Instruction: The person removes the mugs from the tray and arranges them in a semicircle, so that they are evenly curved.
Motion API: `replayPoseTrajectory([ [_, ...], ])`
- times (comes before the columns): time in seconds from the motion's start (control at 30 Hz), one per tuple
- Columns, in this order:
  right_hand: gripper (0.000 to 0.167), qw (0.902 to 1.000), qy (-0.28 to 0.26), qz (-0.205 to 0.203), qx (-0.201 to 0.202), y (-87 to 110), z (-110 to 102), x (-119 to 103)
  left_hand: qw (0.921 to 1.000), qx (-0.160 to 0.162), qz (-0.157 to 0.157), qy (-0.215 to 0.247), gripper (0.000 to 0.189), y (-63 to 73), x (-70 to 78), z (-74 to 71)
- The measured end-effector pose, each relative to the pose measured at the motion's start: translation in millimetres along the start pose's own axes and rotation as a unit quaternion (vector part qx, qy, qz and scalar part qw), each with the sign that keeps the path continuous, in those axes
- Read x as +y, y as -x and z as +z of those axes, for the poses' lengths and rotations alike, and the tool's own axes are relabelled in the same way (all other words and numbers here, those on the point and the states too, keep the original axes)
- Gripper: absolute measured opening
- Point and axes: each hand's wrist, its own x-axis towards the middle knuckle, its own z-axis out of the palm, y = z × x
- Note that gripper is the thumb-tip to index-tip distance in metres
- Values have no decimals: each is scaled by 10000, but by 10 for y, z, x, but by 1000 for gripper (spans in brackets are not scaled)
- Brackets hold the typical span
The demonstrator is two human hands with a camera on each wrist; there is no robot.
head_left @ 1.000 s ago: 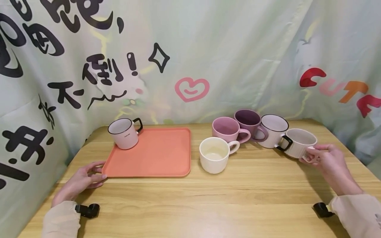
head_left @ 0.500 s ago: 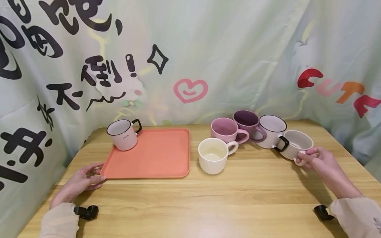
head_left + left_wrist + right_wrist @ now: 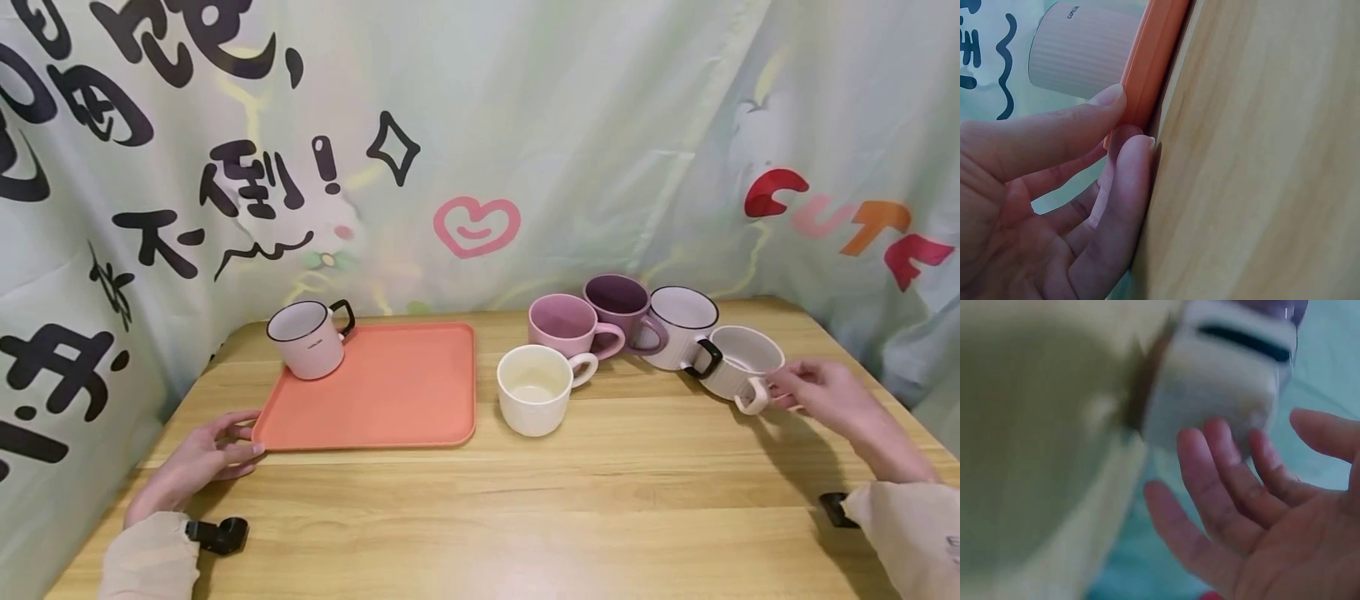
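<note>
My left hand [image 3: 201, 457] pinches the near left corner of an orange tray [image 3: 420, 400]; in the left wrist view the thumb lies on the tray's edge and the fingertips are under it. A white mug with a black rim and black handle [image 3: 306, 350] stands at the tray's far left. At the right, my right hand [image 3: 828, 396] is beside a white ribbed cup [image 3: 723, 375], just right of its handle [image 3: 753, 396]. In the right wrist view the fingers [image 3: 1194, 472] are spread and loosely extended, with nothing between them.
Left of the ribbed cup stand a black-rimmed white mug [image 3: 671, 337], a dark purple mug [image 3: 611, 312], a pink mug [image 3: 558, 329] and a cream cup [image 3: 534, 408], closely grouped. A printed curtain [image 3: 600, 108] hangs behind the wooden table [image 3: 480, 508].
My right hand, earlier on the ribbed cup's handle, has let go and drawn to the right. The cup has turned slightly, its handle now facing forward. My left hand stays at the tray.
</note>
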Motion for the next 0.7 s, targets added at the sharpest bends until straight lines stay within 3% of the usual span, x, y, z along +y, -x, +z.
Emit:
replayPoseTrajectory([
  [0.13, 38, 9966, 601, -13, 557, -40, -111, -129, 10000, 16, -23, 9, 71, -6, 2, 5],
  [0.33, 36, 9925, 281, -205, 1169, -141, -79, -428, 9999, 73, -87, -3, 71, -4, 8, -2],
  [0.53, 29, 9896, -185, -490, 1337, -255, 55, -722, 10000, 52, -41, 24, 72, 0, -2, 1],
  [0.7, 25, 9857, -664, -1003, 1183, -351, 251, -957, 10000, 63, -62, 13, 73, -5, 8, -8],
])
